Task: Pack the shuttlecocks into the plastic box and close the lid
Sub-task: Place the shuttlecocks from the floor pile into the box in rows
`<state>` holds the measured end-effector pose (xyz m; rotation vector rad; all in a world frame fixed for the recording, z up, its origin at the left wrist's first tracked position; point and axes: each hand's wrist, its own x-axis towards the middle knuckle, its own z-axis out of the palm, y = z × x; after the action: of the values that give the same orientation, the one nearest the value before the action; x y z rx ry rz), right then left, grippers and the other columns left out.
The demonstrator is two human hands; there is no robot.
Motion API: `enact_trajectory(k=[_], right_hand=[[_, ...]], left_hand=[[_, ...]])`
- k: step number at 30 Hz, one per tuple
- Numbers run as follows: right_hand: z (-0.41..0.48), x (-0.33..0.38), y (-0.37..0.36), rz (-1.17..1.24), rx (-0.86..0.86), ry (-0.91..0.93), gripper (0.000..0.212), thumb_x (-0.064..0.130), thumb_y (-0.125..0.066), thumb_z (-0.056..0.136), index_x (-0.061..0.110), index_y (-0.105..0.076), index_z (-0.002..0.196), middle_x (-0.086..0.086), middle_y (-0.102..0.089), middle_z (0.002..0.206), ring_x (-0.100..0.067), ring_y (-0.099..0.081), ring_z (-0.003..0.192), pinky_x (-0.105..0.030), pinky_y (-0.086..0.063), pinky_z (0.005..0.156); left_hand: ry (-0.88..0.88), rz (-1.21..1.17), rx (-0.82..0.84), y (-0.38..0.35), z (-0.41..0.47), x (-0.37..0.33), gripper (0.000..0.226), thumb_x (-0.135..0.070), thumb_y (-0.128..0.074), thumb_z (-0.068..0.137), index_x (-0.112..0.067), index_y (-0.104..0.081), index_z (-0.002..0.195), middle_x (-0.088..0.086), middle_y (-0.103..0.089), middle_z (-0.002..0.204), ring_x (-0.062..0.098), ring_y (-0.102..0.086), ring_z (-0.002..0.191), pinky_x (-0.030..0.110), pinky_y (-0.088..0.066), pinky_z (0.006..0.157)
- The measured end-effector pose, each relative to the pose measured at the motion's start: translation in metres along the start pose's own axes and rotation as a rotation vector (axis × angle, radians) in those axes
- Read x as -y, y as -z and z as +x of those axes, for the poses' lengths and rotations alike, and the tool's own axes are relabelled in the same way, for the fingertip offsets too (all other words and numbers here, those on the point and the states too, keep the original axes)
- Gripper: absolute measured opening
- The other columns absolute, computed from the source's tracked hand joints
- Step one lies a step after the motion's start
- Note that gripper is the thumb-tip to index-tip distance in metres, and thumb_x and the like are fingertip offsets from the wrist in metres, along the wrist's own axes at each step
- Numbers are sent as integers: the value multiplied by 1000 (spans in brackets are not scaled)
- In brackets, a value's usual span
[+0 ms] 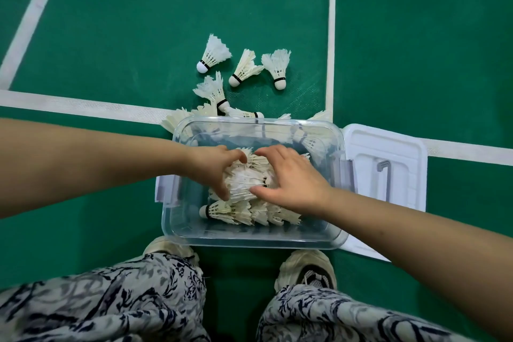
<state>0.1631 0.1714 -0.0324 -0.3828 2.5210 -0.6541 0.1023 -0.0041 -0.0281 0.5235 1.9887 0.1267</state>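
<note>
From the head view, looking down, the clear plastic box (249, 243) stands open on the green floor (111, 36) just in front of the person's shoes, and both hands reach into it. The left hand (213, 166) and the right hand (294, 175) face each other across a bundle of shuttlecocks (247, 178) in the middle of the box. Each hand has its fingers and thumb curled round its side of the bundle, so the two grip it between them. Just nearer the person, a nested row of shuttlecocks (249, 211) lies along the bottom of the box, below the right hand's thumb and apparently touching the bundle. These things should weigh almost nothing, but the feather skirts look brittle and already frayed, so a hard squeeze would likely bend or snap them. The rounded cork end is the sturdy part to pinch, and a stack slid cork into skirt is best held lightly around its sides. More remain outside: four loose shuttlecocks (245, 68) lie on the floor well beyond the box and out of the hands' present reach, and others crowd against its far wall, partly seen through the plastic. The lid (388, 164) lies flat on the floor, touching the box's right side, not yet fitted.
</note>
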Motion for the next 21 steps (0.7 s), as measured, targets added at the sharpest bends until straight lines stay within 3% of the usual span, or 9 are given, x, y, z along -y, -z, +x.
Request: enact_trajectory(k=[5, 8, 12, 17, 21], right_hand=[[5, 1, 20, 70, -198, 49, 37, 39, -52, 89, 21, -53, 121, 2, -57, 119, -14, -50, 111, -33, -42, 92], [14, 3, 28, 101, -282, 54, 24, 31, -50, 91, 19, -59, 110, 2, -63, 106, -13, -55, 96, -34, -47, 84], [24, 4, 37, 114, -363, 63, 18, 25, -48, 92, 18, -62, 100, 5, -63, 92, -11, -53, 83, -31, -47, 75], [36, -4, 57, 174, -472, 7, 15, 21, -49, 92, 16, -62, 97, 10, -55, 81, -12, -50, 74, -27, -38, 68], [43, -10, 59, 154, -450, -53, 16, 21, -49, 92, 14, -63, 96, 7, -57, 82, -14, -49, 76, -26, -37, 68]], left_hand=[[-63, 66, -122, 23, -14, -4, 68, -41, -69, 76, -27, -35, 133, 1, -50, 129, 17, -51, 112, 29, -42, 94], [-139, -33, -262, 36, -29, -7, 43, -33, -65, 82, -24, -49, 121, -4, -63, 107, 15, -60, 101, 32, -47, 92], [-186, -133, -478, 54, -37, 1, 19, -23, -60, 86, -23, -61, 105, -7, -61, 82, 15, -60, 80, 31, -50, 81], [-194, -179, -637, 59, -28, 14, 13, -17, -57, 87, -20, -66, 96, 0, -68, 88, 19, -61, 78, 32, -50, 76], [-237, -119, -670, 59, -17, 17, 15, -15, -54, 88, -14, -65, 98, -2, -61, 92, 13, -54, 80, 26, -44, 76]])
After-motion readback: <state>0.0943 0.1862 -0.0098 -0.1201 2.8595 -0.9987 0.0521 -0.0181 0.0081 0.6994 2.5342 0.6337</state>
